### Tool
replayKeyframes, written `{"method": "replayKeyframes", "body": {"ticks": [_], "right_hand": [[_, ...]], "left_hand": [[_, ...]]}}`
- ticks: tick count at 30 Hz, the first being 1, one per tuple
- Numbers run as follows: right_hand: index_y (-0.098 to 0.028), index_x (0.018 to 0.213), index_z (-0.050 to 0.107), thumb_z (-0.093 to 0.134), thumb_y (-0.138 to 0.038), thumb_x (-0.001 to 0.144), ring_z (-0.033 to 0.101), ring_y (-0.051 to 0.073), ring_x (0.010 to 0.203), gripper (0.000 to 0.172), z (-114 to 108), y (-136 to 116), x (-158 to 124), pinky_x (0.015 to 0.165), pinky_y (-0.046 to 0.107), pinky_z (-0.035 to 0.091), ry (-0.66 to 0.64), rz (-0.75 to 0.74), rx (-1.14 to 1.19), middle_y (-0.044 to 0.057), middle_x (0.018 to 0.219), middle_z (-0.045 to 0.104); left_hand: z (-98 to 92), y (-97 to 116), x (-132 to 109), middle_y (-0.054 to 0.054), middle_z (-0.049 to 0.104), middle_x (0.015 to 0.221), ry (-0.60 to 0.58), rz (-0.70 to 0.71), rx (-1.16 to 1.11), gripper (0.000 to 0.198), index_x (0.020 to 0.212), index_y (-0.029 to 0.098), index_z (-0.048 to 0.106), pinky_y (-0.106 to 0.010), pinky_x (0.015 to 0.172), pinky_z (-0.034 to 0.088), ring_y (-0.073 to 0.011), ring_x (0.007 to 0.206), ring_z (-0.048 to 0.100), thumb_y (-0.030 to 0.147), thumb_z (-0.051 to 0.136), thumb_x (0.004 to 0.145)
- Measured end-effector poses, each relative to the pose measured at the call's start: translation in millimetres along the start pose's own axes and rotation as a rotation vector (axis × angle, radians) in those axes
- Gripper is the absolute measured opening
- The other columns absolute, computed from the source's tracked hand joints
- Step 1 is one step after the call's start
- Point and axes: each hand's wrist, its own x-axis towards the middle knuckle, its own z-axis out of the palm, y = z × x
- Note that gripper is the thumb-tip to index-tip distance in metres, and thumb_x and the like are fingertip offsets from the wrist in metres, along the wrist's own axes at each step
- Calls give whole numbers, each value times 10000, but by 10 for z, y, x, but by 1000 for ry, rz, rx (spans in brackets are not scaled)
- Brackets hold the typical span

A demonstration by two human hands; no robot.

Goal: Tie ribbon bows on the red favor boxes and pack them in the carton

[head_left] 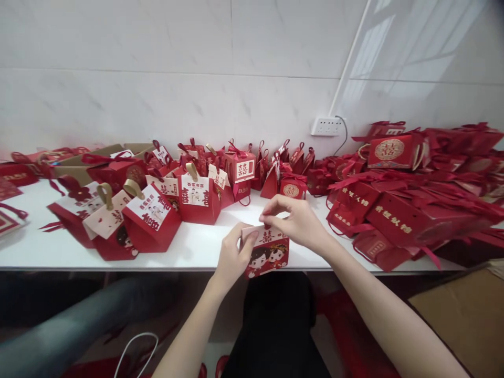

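A small red and cream box (268, 257) with two cartoon figures is held just over the front edge of the white table (197, 247). My left hand (234, 252) grips its left side, thumb on the front face near the top. Above the box's top edge, my right hand (295, 220) pinches a small dark red piece, which looks like the ribbon loop. To the left of my hands stand several finished-looking boxes with loops, among them a red box with a white label (199, 197) and another (151, 218) tilted beside it.
Red boxes with ribbons are heaped at the right (401, 210). More small boxes line the wall, with an open cardboard box (74, 170) at the back left. A socket strip (328, 126) is on the wall. A cardboard carton (464, 310) stands lower right; another person's leg (86, 320) shows lower left.
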Motion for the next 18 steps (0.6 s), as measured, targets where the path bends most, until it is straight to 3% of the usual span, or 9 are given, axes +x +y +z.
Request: {"method": "replayKeyframes", "body": {"ticks": [3,7,12,18], "right_hand": [[-160,678,579,706,-233,684,632,143,563,146,1,89,22,545,248,487,70,197,291,8,606,651],[-161,689,578,743,-283,639,632,143,544,212,39,169,9,541,253,494,112,239,459,5,590,652],[-172,714,588,718,-297,657,615,134,575,190,67,167,-4,570,259,485,154,216,383,-5,631,640],[-182,804,630,612,-362,756,627,159,724,187,41,189,-114,652,277,496,223,137,313,34,795,679]], "left_hand": [[-6,-20,4,38,471,642,5,-18,-6,213,752,173,518,-216,606,377,-106,614,464,346,473,867],[-52,34,23,32,514,656,-33,-56,-15,193,756,170,535,-218,606,401,-111,628,505,335,497,851],[-87,225,173,-32,657,907,-65,-44,-91,194,909,162,616,-254,776,490,-158,877,617,314,582,793],[-11,325,297,-22,671,816,-99,-31,-116,176,834,161,646,-256,739,545,-139,772,641,316,568,810]]}}
